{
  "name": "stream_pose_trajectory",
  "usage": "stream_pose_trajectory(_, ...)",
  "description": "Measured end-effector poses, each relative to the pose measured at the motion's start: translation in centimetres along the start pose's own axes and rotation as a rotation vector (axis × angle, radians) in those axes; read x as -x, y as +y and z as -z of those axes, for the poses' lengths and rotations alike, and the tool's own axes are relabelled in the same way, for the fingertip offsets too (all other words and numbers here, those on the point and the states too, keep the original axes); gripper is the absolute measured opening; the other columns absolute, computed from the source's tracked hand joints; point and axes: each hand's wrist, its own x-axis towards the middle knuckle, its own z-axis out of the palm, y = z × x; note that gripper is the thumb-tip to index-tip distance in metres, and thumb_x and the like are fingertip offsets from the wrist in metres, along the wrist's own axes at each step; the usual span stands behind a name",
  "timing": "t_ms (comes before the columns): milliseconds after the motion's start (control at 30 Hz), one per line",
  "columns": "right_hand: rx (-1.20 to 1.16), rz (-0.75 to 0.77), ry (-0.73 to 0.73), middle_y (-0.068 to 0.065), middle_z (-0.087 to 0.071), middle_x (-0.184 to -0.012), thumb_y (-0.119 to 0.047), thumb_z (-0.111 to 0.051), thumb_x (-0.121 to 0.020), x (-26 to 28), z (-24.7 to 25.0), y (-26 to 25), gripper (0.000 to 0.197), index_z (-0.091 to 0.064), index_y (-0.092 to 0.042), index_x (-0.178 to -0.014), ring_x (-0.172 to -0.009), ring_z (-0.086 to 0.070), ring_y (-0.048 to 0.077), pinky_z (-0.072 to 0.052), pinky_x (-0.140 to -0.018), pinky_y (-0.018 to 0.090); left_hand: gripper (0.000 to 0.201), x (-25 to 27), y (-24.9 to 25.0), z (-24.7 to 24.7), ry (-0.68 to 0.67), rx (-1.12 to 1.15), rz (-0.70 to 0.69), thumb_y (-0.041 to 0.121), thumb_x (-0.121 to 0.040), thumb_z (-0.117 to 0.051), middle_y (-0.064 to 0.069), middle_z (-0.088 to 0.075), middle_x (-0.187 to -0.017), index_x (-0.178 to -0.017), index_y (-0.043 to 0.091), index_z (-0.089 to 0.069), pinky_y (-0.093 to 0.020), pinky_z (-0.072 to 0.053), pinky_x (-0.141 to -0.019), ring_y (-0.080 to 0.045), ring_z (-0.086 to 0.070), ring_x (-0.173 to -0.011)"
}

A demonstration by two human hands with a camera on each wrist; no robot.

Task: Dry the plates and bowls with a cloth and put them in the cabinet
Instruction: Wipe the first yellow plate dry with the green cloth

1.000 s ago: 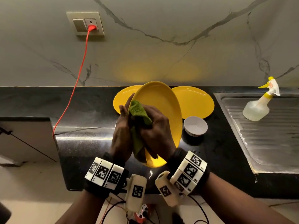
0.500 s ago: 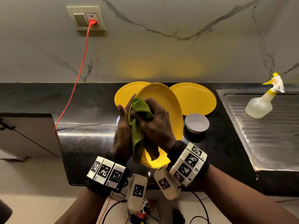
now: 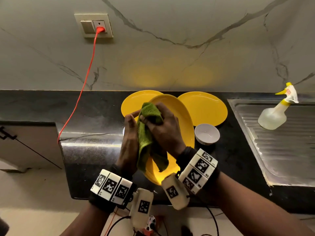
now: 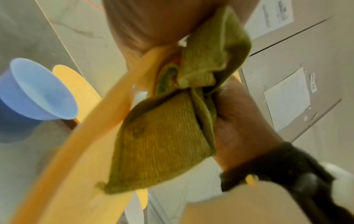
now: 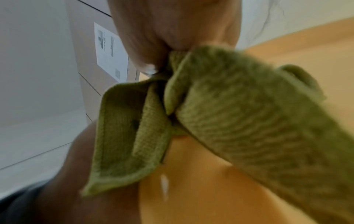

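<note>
Yellow plate in hand: held plate [image 3: 180,120] stands tilted on edge at the centre of the head view, above the black counter [image 3: 95,116]; its lower rim hangs near the counter's front edge
Left hand: left hand [image 3: 128,142] steadies the held plate's left rim; fingers reach up the rim, but whether they curl behind it cannot be told
Right hand: right hand [image 3: 163,128] has its fingers bunched round the green cloth [image 3: 148,130]; it presses the cloth against the plate's inner face; a loose tail of cloth hangs toward the lower centre
Other dishes: two more yellow plates lie flat behind it, the left plate [image 3: 134,103] partly hidden, the right plate [image 3: 204,108] in clear sight; a white bowl [image 3: 207,134] sits just right of the held plate; a blue bowl [image 4: 38,91] shows at the left of the left wrist view
Surroundings: steel drainboard [image 3: 281,142] at the right of the frame, a spray bottle [image 3: 276,114] lying on it; a red cable [image 3: 85,82] runs from the wall socket at upper left
Handling: the plate looks stiff, smooth and light; it is probably slippery while damp and may chip if dropped; the rim is the place to hold it, from opposite sides; the cloth is soft and takes any shape
Stage: drying appears under way on this plate; the cabinet's inside is not in view
</note>
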Motion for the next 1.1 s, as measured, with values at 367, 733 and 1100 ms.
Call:
stream_pose_trajectory(367, -0.135, 0.029, -0.210, 0.003, -0.067, -0.080, -0.006, -0.064, -0.082, 3.9, -0.5, -0.9, 0.006, -0.064, -0.006, -0.088, -0.073, -0.060, 0.015, -0.049, -0.063, 0.033, 0.079, -1.0, 0.0, 2.0, 0.025, -0.097, -0.021, 0.080, -0.085, -0.027, -0.013, -0.064, -0.125, -0.143, 0.031, -0.047, -0.059, -0.046, -0.103, -0.029, -0.064, -0.115)
stream_pose_trajectory(733, -0.067, 0.023, -0.172, 0.003, -0.067, -0.080, -0.003, -0.068, -0.085, 2.7, 0.3, -1.0, 0.010, -0.064, -0.008, -0.092, -0.073, -0.062, 0.018, -0.051, -0.061, 0.038, 0.058, -0.8, 0.3, 1.0, 0.009, -0.059, -0.077, 0.054, -0.100, -0.018, -0.006, -0.072, -0.098, -0.136, 0.016, -0.042, -0.032, -0.059, -0.073, -0.019, -0.072, -0.091)
stream_pose_trajectory(1100, -0.034, -0.021, -0.042, -0.001, -0.070, -0.085, -0.011, -0.073, -0.084, 0.5, 0.3, -0.9, 0.015, -0.067, -0.014, -0.097, -0.078, -0.065, 0.012, -0.053, -0.068, 0.031, 0.068, -0.1, -0.1, 0.2, -0.024, -0.030, -0.064, 0.056, -0.089, -0.027, -0.008, -0.066, -0.124, -0.142, 0.017, -0.044, -0.030, -0.056, -0.088, -0.021, -0.065, -0.116)
